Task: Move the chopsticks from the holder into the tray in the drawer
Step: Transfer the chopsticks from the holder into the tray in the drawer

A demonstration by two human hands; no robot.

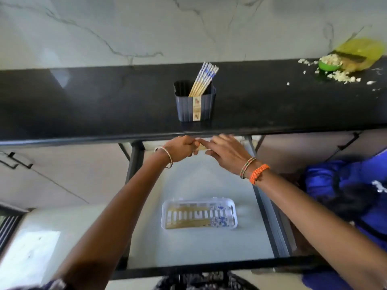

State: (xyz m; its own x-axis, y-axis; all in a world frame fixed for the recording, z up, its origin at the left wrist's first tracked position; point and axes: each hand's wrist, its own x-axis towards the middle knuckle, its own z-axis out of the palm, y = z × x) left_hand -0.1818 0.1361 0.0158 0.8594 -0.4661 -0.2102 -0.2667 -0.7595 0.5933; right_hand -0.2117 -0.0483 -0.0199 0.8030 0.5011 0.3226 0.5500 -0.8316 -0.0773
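Here the left hand [180, 147] and right hand [225, 151] meet over the open drawer [188, 243], fingers curled; what they pinch is unclear. Chopsticks [204, 79] lean in the holder [195, 105] on the tabletop [83, 101].

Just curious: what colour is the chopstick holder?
The holder is dark blue-grey with a beige label strip, seen in the head view.

bright daylight | glare on countertop [62, 80] | soft focus | edges warped
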